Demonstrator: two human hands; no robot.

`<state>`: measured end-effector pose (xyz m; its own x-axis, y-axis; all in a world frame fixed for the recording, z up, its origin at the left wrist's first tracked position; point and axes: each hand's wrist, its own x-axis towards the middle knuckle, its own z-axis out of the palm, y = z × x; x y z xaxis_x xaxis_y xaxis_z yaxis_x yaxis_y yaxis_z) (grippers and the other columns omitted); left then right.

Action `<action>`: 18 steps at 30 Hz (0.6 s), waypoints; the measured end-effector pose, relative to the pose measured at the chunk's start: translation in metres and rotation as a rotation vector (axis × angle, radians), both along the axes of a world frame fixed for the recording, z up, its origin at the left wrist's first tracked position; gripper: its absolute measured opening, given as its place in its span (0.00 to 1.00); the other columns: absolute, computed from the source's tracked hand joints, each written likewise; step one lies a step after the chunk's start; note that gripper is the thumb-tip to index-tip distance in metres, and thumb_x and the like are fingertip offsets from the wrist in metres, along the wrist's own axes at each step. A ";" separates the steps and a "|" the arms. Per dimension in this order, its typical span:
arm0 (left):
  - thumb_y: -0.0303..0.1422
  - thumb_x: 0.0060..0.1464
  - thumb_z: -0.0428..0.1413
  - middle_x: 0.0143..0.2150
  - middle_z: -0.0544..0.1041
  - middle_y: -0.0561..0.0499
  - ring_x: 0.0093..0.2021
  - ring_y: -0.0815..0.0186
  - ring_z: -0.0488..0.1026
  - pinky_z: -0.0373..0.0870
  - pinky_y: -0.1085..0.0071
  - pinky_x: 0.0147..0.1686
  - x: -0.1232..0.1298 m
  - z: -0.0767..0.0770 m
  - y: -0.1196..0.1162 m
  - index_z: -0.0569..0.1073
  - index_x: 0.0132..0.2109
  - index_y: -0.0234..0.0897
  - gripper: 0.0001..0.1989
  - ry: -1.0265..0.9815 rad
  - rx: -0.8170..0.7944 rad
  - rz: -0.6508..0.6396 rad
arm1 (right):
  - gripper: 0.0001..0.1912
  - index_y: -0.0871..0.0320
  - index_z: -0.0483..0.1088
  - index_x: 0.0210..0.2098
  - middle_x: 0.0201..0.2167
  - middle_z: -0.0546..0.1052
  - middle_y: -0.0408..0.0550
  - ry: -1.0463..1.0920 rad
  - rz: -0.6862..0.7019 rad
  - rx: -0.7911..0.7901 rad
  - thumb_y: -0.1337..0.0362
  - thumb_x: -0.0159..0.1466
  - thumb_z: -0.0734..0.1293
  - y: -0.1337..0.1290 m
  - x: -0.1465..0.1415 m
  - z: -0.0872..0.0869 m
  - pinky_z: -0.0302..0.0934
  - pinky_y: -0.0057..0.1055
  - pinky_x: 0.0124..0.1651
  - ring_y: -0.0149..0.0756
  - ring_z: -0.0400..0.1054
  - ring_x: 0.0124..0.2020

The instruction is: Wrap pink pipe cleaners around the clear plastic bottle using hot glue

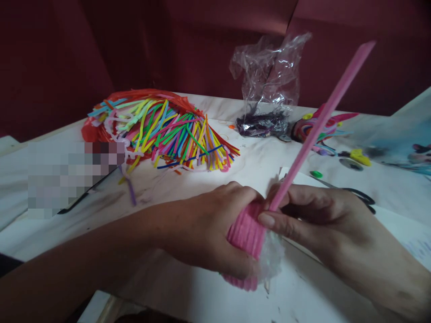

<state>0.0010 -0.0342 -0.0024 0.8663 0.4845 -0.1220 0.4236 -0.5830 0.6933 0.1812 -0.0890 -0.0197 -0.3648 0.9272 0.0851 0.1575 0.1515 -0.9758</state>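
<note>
A left hand clasps a pink bundle over the table as the right hand pinches a pink stem against its edge, where a low pinch and light squeeze should best control the stem without crushing the bundle.

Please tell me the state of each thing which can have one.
Pink strip: slanted upward, pinched in right hand
Pink ridged piece: gripped in left hand
Clear bag: crumpled, dark contents inside
Coloured strips: loosely fanned
Black handles: partly hidden
</note>
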 end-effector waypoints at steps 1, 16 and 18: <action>0.41 0.40 0.59 0.40 0.65 0.50 0.39 0.61 0.66 0.66 0.67 0.34 0.000 0.000 0.000 0.62 0.42 0.37 0.23 0.008 -0.011 -0.022 | 0.16 0.72 0.64 0.30 0.27 0.58 0.50 -0.008 0.001 -0.006 0.61 0.64 0.64 0.000 0.000 0.000 0.62 0.14 0.36 0.35 0.60 0.34; 0.39 0.39 0.61 0.40 0.65 0.51 0.40 0.60 0.65 0.65 0.65 0.37 0.001 -0.001 -0.002 0.61 0.38 0.38 0.21 -0.025 0.036 -0.001 | 0.17 0.72 0.62 0.31 0.28 0.59 0.51 -0.008 0.017 -0.021 0.60 0.63 0.64 0.003 0.005 -0.003 0.62 0.17 0.34 0.36 0.60 0.33; 0.39 0.40 0.61 0.41 0.65 0.51 0.41 0.60 0.65 0.65 0.65 0.38 0.001 -0.001 -0.002 0.62 0.39 0.37 0.22 -0.028 0.033 -0.015 | 0.17 0.72 0.61 0.31 0.28 0.59 0.51 -0.008 0.012 -0.032 0.60 0.63 0.64 0.003 0.005 -0.002 0.63 0.18 0.34 0.37 0.60 0.33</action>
